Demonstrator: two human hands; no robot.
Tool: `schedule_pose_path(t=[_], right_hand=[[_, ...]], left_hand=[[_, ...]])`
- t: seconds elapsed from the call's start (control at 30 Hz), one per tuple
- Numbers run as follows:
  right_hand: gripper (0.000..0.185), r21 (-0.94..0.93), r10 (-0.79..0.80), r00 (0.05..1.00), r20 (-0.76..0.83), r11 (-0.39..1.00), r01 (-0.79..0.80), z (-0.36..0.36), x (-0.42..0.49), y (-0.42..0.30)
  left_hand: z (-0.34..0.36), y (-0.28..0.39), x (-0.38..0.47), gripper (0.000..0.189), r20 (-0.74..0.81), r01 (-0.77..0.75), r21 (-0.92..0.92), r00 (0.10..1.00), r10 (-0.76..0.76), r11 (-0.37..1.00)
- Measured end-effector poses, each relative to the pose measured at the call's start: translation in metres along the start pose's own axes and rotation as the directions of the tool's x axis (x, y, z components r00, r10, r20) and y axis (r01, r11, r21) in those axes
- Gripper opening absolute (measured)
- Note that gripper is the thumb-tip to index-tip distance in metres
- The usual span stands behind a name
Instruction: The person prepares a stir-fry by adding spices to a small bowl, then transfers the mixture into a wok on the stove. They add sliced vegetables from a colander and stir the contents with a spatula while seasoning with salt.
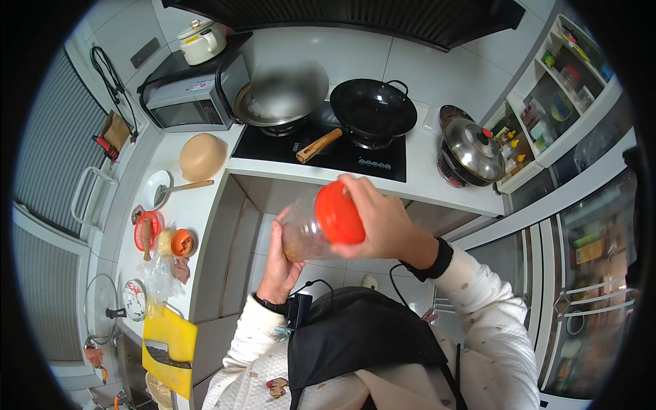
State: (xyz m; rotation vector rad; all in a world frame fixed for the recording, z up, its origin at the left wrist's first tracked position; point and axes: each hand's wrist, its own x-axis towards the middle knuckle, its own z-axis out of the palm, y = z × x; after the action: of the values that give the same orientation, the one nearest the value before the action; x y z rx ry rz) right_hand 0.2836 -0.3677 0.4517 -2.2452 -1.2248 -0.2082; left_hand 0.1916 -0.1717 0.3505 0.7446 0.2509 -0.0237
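Before my chest I hold a clear jar (305, 230) tipped on its side, with some yellowish contents low inside it. My left hand (281, 259) supports the jar's base end. Around the red screw lid (339, 212) my right hand (385, 223) is closed, its fingers over the rim. The lid sits on the jar's mouth; motion blur hides whether it is loose. Beyond my hands, a black wok (376, 110) with a wooden handle rests on the right burner of the black cooktop (266, 148). A steel pan (246, 105) with a raised, blurred lid (289, 89) stands on the left burner.
Along the left counter are a tan bowl (203, 156), a white plate (155, 189), a red basket (141, 238), an orange bowl (182, 243) and a cleaver (166, 354) on a yellow cutting board (171, 328). A lidded pot (471, 154) stands right of the cooktop.
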Motion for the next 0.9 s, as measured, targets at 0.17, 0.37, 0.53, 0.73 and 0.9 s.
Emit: schedule_pose_path(t=[0.17,0.37,0.53,0.73,0.9], right_hand=[[0.101,-0.054,-0.314,0.946,0.076,0.946,0.319,-0.012,0.002,0.008],[0.103,-0.081,-0.38,0.919,0.108,0.918,0.389,-0.027,0.007,0.002],[0.102,0.537,-0.012,0.978,-0.207,0.834,0.124,-0.047,0.024,0.006],[0.097,0.941,0.242,0.96,-0.141,0.333,0.054,0.01,0.026,-0.008],[0.104,0.907,0.155,0.983,-0.096,0.419,0.023,0.018,0.028,-0.011]], left_hand=[[-0.016,0.009,0.005,0.063,0.084,0.464,-0.128,0.886,-0.456,0.877],[-0.029,-0.001,0.007,0.062,0.175,0.563,-0.131,0.823,-0.54,0.816],[-0.051,-0.008,0.011,0.074,0.252,0.695,-0.207,0.718,-0.649,0.688],[-0.042,-0.033,0.015,0.083,0.427,0.696,-0.342,0.713,-0.556,0.631],[-0.039,-0.035,0.012,0.082,0.385,0.655,-0.382,0.754,-0.532,0.652]])
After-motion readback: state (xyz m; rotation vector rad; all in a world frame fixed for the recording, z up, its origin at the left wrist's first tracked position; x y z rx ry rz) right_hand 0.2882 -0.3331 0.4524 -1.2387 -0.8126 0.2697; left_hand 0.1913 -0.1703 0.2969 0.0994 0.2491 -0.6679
